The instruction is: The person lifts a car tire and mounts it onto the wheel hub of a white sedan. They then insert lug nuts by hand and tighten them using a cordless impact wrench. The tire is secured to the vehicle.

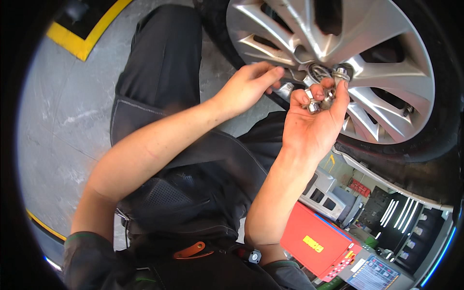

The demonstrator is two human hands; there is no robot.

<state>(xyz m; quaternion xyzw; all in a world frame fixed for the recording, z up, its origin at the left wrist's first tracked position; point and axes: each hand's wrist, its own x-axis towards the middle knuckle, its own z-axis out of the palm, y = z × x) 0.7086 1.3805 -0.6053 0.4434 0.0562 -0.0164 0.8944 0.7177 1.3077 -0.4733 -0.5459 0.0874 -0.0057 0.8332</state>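
Note:
A silver alloy wheel (395,78) with its tyre stands in front of me at the upper right. My right hand (315,112), palm up, holds several chrome wheel nuts or bolts (313,106) between its fingers near the wheel's centre. One more of these fasteners (340,73) is at the thumb tip, against the hub area. My left hand (259,79) is beside the wheel's spokes, thumb and fingers loosely curled, with nothing visible in it. Whether its fingertips touch the wheel cannot be told. A silvery piece (285,90) shows between the hands, partly hidden.
My bent legs in dark work trousers (163,72) rest over the grey floor (65,108). Yellow floor marking (85,45) lies at the upper left. A red tool cabinet (311,239) and a grey vehicle (326,195) are at the lower right, beyond my right arm.

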